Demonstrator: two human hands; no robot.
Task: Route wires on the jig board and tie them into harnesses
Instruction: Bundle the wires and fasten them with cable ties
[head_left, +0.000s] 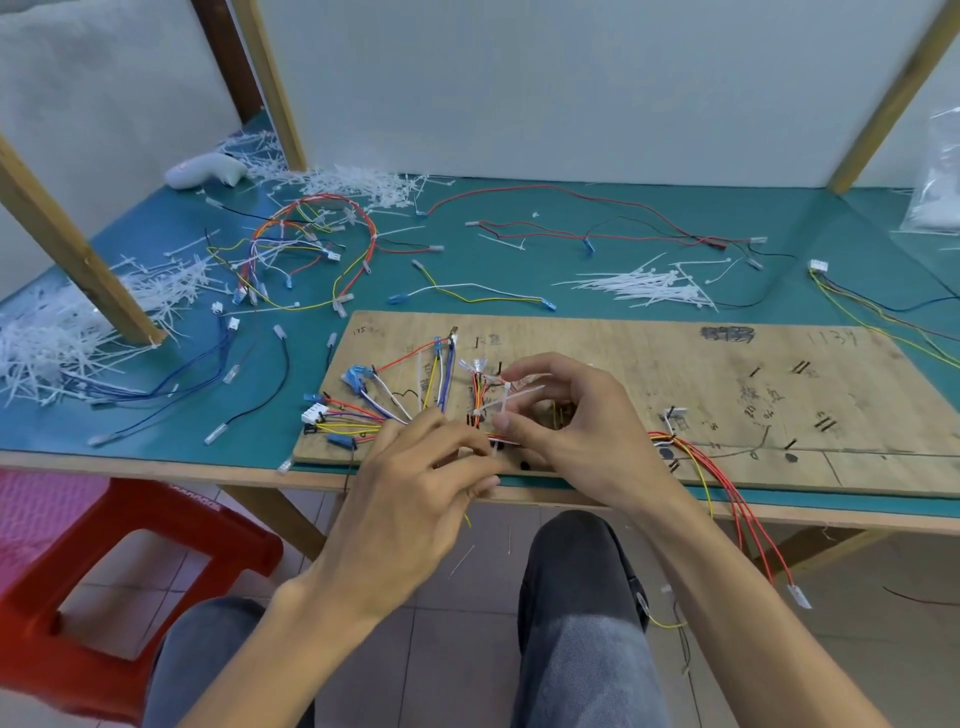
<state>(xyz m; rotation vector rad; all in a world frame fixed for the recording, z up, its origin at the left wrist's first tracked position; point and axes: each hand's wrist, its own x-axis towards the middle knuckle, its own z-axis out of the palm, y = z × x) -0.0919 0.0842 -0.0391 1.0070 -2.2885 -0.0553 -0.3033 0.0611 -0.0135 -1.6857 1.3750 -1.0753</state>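
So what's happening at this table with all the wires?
A seated person is bundling the coloured wires routed on a wooden jig board. The left hand and right hand both pinch a white cable tie over them, near the board's front edge. Spare cable ties lie on the teal mat behind.

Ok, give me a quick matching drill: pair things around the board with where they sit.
1 red stool
2 pile of whole cable ties
3 plastic bag
4 white connector on red wires

A far right end of the table
B on the floor, left
C just behind the jig board
D hanging below the table's front edge

Pairs: 1-B, 2-C, 3-A, 4-D
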